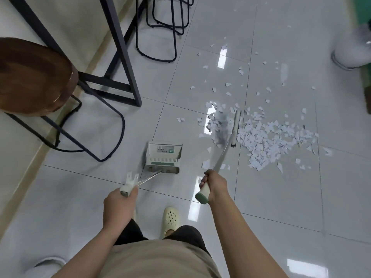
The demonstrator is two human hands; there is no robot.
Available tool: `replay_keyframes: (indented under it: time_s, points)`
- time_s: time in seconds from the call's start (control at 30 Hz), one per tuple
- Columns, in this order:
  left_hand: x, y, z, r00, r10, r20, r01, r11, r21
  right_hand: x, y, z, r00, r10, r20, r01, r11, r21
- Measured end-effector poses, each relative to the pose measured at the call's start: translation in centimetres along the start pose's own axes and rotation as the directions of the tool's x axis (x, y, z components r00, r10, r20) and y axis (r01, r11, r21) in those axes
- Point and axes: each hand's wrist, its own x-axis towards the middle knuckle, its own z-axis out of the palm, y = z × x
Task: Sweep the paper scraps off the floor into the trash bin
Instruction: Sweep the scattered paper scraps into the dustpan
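The paper scraps [269, 137], small white torn pieces, lie heaped right of centre on the glossy tiled floor [281, 197], thinning upward toward the white trash bin [349, 51] at the upper right edge, with bare tile between. The broom [233, 129] head rests at the heap's left edge, its handle gripped by the right hand [213, 183]. The left hand [120, 203] clasps the handle of the dustpan [163, 157], standing on open tile left of the heap, near the stool [34, 77] and black table legs [120, 53] at upper left.
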Motion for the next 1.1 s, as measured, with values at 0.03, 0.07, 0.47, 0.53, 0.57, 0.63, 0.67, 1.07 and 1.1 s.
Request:
replay_keyframes:
  time_s: [0.03,0.07,0.47,0.53,0.57,0.63,0.67,1.07,1.1]
  points:
    - [0.7,0.6,0.1,0.999,0.018,0.028,-0.018,1.0,0.012,-0.3,-0.2,0.2,1.0,0.009,-0.022,-0.008,0.999,0.041]
    - [1.5,1.2,0.2,0.998,0.035,0.059,-0.036,0.999,0.03,-0.6,-0.3,0.7,0.999,0.018,-0.041,-0.014,0.996,0.091]
    - [14.9,8.8,-3.2,0.919,0.209,0.335,-0.27,0.952,0.146,-3.9,2.5,7.9,0.945,0.278,-0.172,-0.051,0.645,0.762]
    - [16.0,9.2,-3.2,0.893,0.238,0.383,-0.328,0.925,0.19,-4.6,4.1,8.6,0.914,0.35,-0.207,-0.073,0.641,0.764]
    - [16.3,9.3,-3.3,0.883,0.244,0.401,-0.346,0.915,0.207,-4.8,5.0,8.8,0.903,0.378,-0.205,-0.088,0.63,0.772]
    - [16.8,9.8,-3.2,0.871,0.259,0.417,-0.374,0.9,0.223,-4.7,6.6,9.2,0.896,0.415,-0.162,-0.111,0.56,0.821]
    - [17.2,10.2,-3.2,0.868,0.269,0.418,-0.386,0.895,0.224,-4.5,7.1,9.5,0.895,0.424,-0.138,-0.113,0.516,0.849]
    - [22.3,16.8,-1.1,0.834,0.34,0.434,-0.494,0.81,0.315,2.0,0.8,18.2,0.944,0.269,0.191,-0.3,0.46,0.836]
    - [22.5,17.6,-0.9,0.834,0.339,0.435,-0.496,0.807,0.32,3.1,-0.4,18.4,0.949,0.23,0.215,-0.298,0.434,0.85]
